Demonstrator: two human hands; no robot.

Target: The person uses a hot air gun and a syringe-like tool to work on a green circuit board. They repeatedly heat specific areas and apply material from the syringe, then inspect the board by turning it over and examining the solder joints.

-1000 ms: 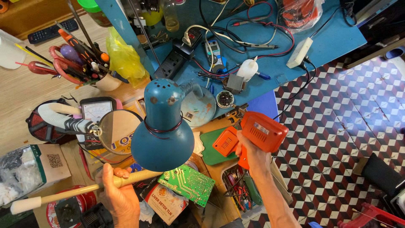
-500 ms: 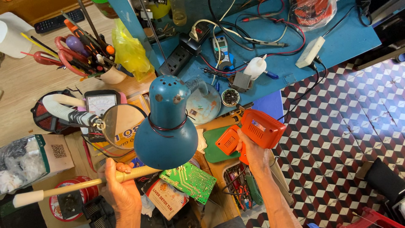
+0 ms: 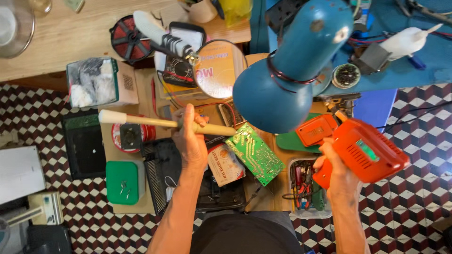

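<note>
Bench, from above. Blue lamp (image 3: 292,70) hangs over the centre and hides part of the work area. Below its shade lies a green board (image 3: 255,154), component side up, tilted, near the bench's front edge.

Right hand (image 3: 340,175) is closed round the grip of an orange gun-type tool (image 3: 367,149), held up clear of the bench, just right of the board; its nose points toward the lamp and an orange case (image 3: 316,130). Cannot tell whether the trigger is pressed.

Left hand (image 3: 189,136) is wrapped round a pale wooden handle (image 3: 155,123), held level; its far end reaches the board's upper edge under the shade. The tip itself is hidden.

Judgement: both tools seem meant to meet at the board. To do it well, bring the board out from beneath the shade, or tilt the lamp, so that the joint is in sight. Steady both wrists against the bench edge. Keep the orange tool's nose off the parts tray (image 3: 306,188) and loose wires.
</note>
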